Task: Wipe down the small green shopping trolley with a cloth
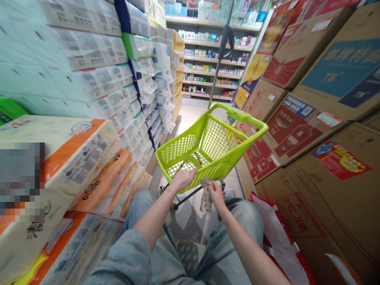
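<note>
At five o'clock, a right hand [216, 194] pinches a floral fabric piece [206, 202] beside a lime-green shopping cart [220, 168]

The cart stands in the middle of the view, its handle [246, 118] at two o'clock and its near wall facing the person's knees. The fabric hangs just outside that wall, between five and six o'clock, bunched at the top where the right thumb and fingers press together on it; its lower end dangles free. At six o'clock the left hand [184, 179] is at the near side of the basket, apart from the fabric – its fingers look bent, but whether they grip the plastic I cannot tell.

As for progress, I judge the handling to be under way rather than finished. The fabric is already in the fingers; setting it down or letting it go is not yet done. It also hangs gathered, not laid out flat.

Around the work, plastic-wrapped tissue packs [97, 174] are stacked at eight o'clock – with more wrapped bundles [92, 51] at ten – and printed cardboard cartons [297, 130] rise at three. Stocked shelves [212, 59] stand at twelve, and a red-and-white bag [274, 233] sits at four, beside the right knee.
</note>
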Action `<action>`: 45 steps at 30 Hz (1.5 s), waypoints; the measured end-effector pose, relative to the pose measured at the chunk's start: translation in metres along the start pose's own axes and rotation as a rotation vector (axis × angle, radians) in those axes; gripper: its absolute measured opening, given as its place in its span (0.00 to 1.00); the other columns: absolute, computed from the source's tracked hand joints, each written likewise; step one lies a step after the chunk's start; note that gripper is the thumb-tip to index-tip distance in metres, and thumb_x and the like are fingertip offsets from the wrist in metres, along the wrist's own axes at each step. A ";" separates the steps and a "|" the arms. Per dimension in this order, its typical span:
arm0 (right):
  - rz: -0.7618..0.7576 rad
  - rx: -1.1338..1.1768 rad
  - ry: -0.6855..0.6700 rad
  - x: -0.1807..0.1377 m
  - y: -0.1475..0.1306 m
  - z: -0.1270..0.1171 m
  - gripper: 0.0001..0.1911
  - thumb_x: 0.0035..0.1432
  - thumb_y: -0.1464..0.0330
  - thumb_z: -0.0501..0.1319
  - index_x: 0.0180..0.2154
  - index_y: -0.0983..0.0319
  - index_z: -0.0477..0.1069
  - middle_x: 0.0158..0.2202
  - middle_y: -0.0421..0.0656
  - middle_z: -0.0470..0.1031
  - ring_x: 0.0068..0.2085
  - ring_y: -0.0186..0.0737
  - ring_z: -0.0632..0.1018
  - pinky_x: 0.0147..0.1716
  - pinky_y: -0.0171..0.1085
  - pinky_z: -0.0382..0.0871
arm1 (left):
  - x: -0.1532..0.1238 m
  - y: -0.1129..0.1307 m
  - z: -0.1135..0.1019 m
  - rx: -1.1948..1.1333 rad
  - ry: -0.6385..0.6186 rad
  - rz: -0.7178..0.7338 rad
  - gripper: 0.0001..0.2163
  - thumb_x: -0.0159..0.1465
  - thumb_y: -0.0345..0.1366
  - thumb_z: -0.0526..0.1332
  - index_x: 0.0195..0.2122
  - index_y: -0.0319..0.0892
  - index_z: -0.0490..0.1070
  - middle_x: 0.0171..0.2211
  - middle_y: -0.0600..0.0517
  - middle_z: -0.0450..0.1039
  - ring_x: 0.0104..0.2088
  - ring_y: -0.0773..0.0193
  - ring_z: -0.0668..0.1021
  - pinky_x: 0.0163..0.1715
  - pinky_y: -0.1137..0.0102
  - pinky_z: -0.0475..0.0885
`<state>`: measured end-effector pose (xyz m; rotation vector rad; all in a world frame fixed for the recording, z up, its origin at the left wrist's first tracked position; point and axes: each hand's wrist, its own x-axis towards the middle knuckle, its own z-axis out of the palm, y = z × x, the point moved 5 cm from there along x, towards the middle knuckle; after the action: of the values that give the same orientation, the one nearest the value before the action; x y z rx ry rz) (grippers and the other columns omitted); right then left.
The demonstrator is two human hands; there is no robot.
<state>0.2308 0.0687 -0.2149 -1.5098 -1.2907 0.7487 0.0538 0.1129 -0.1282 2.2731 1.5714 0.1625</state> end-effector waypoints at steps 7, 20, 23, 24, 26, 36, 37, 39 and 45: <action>-0.009 0.036 0.169 0.003 0.000 0.016 0.24 0.52 0.60 0.53 0.47 0.65 0.69 0.48 0.52 0.74 0.49 0.47 0.74 0.50 0.43 0.65 | -0.002 0.002 -0.001 -0.007 -0.004 0.000 0.38 0.66 0.51 0.26 0.35 0.37 0.76 0.37 0.40 0.78 0.43 0.53 0.78 0.40 0.66 0.68; -0.157 -0.051 0.015 0.006 -0.033 0.016 0.18 0.51 0.67 0.53 0.41 0.63 0.75 0.43 0.49 0.77 0.46 0.47 0.76 0.49 0.43 0.67 | 0.001 -0.006 0.001 -0.095 0.004 -0.051 0.39 0.66 0.52 0.27 0.36 0.37 0.76 0.37 0.40 0.78 0.43 0.54 0.78 0.41 0.67 0.68; -0.198 -0.072 0.004 0.002 -0.041 0.028 0.19 0.53 0.69 0.52 0.44 0.63 0.74 0.47 0.51 0.75 0.50 0.46 0.74 0.52 0.44 0.65 | 0.001 -0.005 0.002 -0.091 0.004 -0.045 0.39 0.66 0.52 0.27 0.37 0.36 0.75 0.37 0.39 0.77 0.44 0.54 0.77 0.41 0.66 0.68; -0.198 -0.074 -0.004 0.001 -0.042 0.031 0.19 0.52 0.70 0.52 0.44 0.63 0.74 0.47 0.51 0.75 0.50 0.46 0.74 0.52 0.44 0.65 | 0.001 -0.005 0.001 -0.087 0.004 -0.041 0.38 0.66 0.52 0.27 0.37 0.36 0.75 0.38 0.39 0.77 0.44 0.53 0.77 0.42 0.66 0.68; -0.192 -0.061 -0.043 -0.003 -0.041 0.032 0.18 0.51 0.70 0.53 0.43 0.63 0.74 0.45 0.50 0.75 0.49 0.46 0.74 0.51 0.43 0.66 | 0.002 -0.006 0.001 -0.085 0.007 -0.037 0.38 0.66 0.52 0.27 0.37 0.36 0.75 0.38 0.39 0.77 0.44 0.53 0.77 0.42 0.66 0.68; -0.048 -0.039 0.083 -0.015 0.009 0.018 0.20 0.53 0.64 0.52 0.46 0.62 0.73 0.47 0.49 0.75 0.49 0.45 0.74 0.51 0.43 0.65 | 0.002 -0.013 -0.001 -0.089 0.002 -0.097 0.42 0.64 0.56 0.25 0.31 0.36 0.76 0.36 0.38 0.77 0.43 0.52 0.77 0.41 0.66 0.68; -0.056 -0.042 0.088 -0.010 0.010 0.020 0.21 0.53 0.64 0.52 0.47 0.63 0.72 0.48 0.49 0.75 0.50 0.45 0.74 0.52 0.44 0.64 | 0.002 -0.012 -0.001 -0.089 -0.002 -0.094 0.42 0.64 0.56 0.25 0.31 0.36 0.76 0.37 0.38 0.77 0.43 0.52 0.77 0.41 0.66 0.68; -0.055 -0.055 0.071 0.000 0.010 0.025 0.22 0.52 0.65 0.52 0.47 0.63 0.72 0.48 0.50 0.75 0.49 0.46 0.74 0.52 0.45 0.65 | 0.002 -0.010 -0.001 -0.094 -0.012 -0.087 0.42 0.64 0.55 0.25 0.31 0.36 0.76 0.37 0.37 0.77 0.43 0.52 0.77 0.41 0.66 0.68; -0.061 -0.012 0.050 0.000 0.008 0.036 0.21 0.52 0.65 0.53 0.46 0.62 0.74 0.44 0.49 0.77 0.46 0.45 0.75 0.50 0.45 0.67 | 0.002 -0.007 -0.001 -0.119 -0.021 -0.058 0.39 0.65 0.53 0.27 0.35 0.36 0.76 0.39 0.37 0.77 0.45 0.51 0.77 0.43 0.65 0.67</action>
<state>0.2014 0.0790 -0.2343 -1.4832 -1.2996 0.6615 0.0480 0.1173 -0.1299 2.1289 1.5720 0.2099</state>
